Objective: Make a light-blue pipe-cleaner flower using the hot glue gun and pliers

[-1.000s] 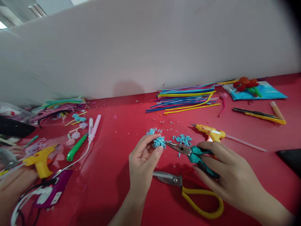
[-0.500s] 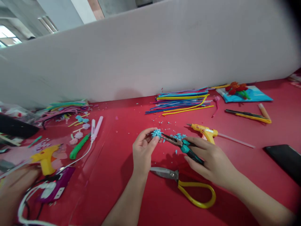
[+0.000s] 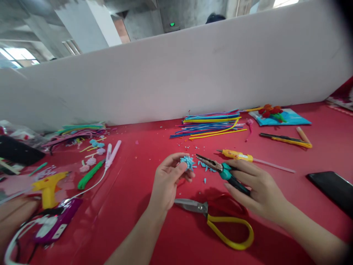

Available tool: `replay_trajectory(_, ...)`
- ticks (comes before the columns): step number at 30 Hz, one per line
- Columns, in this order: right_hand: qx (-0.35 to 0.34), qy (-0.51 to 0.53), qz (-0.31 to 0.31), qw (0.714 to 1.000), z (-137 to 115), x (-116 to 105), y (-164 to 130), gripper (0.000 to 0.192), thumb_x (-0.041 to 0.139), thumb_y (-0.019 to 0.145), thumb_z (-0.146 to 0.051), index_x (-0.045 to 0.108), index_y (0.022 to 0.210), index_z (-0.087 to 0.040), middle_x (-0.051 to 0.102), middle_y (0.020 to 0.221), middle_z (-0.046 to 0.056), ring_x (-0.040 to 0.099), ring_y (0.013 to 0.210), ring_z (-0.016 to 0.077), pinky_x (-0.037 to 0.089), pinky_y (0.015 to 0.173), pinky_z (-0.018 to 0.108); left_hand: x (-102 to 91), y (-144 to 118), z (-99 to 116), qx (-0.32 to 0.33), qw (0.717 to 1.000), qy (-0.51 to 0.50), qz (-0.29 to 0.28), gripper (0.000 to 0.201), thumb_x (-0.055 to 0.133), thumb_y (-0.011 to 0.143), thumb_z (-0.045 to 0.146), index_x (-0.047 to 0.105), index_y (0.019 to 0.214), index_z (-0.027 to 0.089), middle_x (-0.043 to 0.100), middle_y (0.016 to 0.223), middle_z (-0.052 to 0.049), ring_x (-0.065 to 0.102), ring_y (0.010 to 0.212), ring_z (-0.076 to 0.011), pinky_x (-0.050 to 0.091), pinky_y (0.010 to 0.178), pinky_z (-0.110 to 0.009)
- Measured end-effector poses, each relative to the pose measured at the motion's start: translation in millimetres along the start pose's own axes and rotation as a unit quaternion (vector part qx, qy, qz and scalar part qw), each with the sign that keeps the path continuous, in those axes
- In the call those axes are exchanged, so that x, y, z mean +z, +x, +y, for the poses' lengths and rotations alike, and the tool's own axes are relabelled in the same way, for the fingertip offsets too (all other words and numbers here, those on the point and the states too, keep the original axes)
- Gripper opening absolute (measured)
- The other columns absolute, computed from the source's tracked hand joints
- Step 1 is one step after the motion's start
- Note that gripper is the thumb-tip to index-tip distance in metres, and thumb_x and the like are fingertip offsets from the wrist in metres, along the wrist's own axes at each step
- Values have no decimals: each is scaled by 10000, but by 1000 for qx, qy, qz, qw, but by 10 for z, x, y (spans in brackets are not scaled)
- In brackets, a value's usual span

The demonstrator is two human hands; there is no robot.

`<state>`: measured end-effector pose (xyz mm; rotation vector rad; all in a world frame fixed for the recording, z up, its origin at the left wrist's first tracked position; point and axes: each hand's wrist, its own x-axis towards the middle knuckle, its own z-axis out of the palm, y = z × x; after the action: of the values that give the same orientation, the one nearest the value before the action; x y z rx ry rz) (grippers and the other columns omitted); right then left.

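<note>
Between the thumb and fingers of my left hand (image 3: pixel 169 178) is a small light-blue cluster of short pointed pieces (image 3: pixel 187 162), flower-like in shape. My right hand (image 3: pixel 257 184) is wrapped round the handles of long-nose pliers (image 3: pixel 220 170) with green and black grips. The pliers' rusty tip points at the blue cluster but stands a little apart from it. Loose light-blue bits (image 3: pixel 204 180) lie on the table below and behind the pliers. Scissors (image 3: pixel 228 232) with yellow and red handles rest just in front of my hands.
A yellow glue gun (image 3: pixel 237 155) lies behind my right hand, a black phone (image 3: pixel 335 191) at far right. Pipe cleaners (image 3: pixel 209 125) are bundled near the white partition (image 3: pixel 171 81). At left are another glue gun (image 3: pixel 49 187), a purple power strip (image 3: pixel 59 222) and another person's hand (image 3: pixel 19 211).
The pliers have drawn back to the right, away from the blue cluster. My left hand has turned the cluster slightly. The camera view has tilted up a little.
</note>
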<state>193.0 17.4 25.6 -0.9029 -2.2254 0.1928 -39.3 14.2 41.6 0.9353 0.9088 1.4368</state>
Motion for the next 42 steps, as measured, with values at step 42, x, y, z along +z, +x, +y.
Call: replay_trajectory(42,-110,-162,24,980,-98,-120,-65,106,651,789,-187,628,891,-205,687,935,67,636,857,256,541,799,428,-27,-223,-4,178,923,342,-18,256,577,869,222,693,1094,263,594,942,-38,565,760,-135,486,671,-243)
